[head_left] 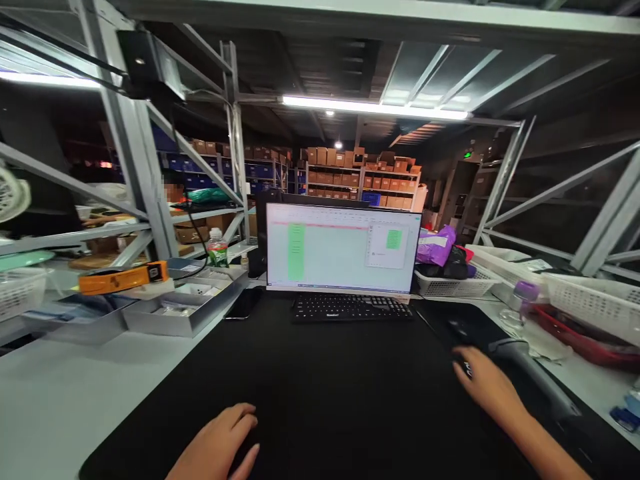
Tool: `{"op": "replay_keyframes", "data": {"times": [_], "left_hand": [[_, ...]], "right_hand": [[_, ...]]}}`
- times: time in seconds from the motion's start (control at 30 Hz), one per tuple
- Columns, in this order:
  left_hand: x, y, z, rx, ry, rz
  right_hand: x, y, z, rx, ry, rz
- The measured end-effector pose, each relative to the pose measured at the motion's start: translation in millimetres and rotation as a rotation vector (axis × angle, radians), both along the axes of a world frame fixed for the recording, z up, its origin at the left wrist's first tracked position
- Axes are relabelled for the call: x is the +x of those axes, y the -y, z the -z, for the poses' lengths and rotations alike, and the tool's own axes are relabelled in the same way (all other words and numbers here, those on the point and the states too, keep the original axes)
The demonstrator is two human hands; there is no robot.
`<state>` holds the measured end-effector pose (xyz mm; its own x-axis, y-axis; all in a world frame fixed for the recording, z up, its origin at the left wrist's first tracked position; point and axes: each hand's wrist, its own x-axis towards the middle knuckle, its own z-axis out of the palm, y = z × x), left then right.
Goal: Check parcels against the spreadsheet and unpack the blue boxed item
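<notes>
My left hand rests on the black desk mat with its fingers apart and a little bent, holding nothing. Over to the right, my right hand lies on a dark computer mouse, which is blurred and partly hidden by the fingers. A grey handheld scanner lies just right of that hand. Beyond the mat's middle is a black keyboard, in front of a lit monitor showing a spreadsheet with a green column and a small window.
Left of the mat are a phone, grey open boxes, an orange-yellow tool and a bottle. White baskets, a purple bag and a red tray stand right. Metal rack posts frame the desk.
</notes>
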<state>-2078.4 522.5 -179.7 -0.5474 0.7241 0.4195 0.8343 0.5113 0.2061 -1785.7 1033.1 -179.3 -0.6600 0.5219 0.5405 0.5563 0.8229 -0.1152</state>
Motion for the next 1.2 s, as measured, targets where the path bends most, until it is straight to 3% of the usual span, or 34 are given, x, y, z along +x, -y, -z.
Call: {"op": "replay_keyframes", "data": {"times": [0.07,0.13,0.27,0.4,0.57,0.67,0.8,1.03,1.2], "left_hand": [[5,-31,-26.0,-0.097,0.038,0.062],[11,-65,-50.1,-0.205,0.053,0.102],[6,-126,-78.6,-0.433,-0.016,0.106],[-25,-174,-80.6,-0.519,-0.069,0.069],[-55,-220,-60.9,-0.462,-0.117,0.032],[-62,-231,-43.4,-0.389,-0.121,-0.012],[-70,-225,-29.3,-0.253,-0.064,0.009],[-75,-221,-25.5,-0.216,-0.036,0.03],[-74,-221,-24.5,-0.206,-0.047,0.044]], "right_hand": [[-17,-40,-21.3,-0.004,-0.022,0.142],[-33,-75,-29.2,-0.035,-0.033,0.241],[-60,-116,-11.3,-0.071,0.018,0.205],[-66,-140,18.7,-0.022,-0.008,0.155],[-58,-163,42.0,-0.124,-0.171,0.118],[-59,-167,44.2,-0.135,-0.161,0.094],[-62,-167,42.6,-0.097,-0.117,0.107],[-64,-171,44.1,-0.081,-0.076,0.137],[-66,-177,48.8,-0.066,-0.084,0.074]]}}
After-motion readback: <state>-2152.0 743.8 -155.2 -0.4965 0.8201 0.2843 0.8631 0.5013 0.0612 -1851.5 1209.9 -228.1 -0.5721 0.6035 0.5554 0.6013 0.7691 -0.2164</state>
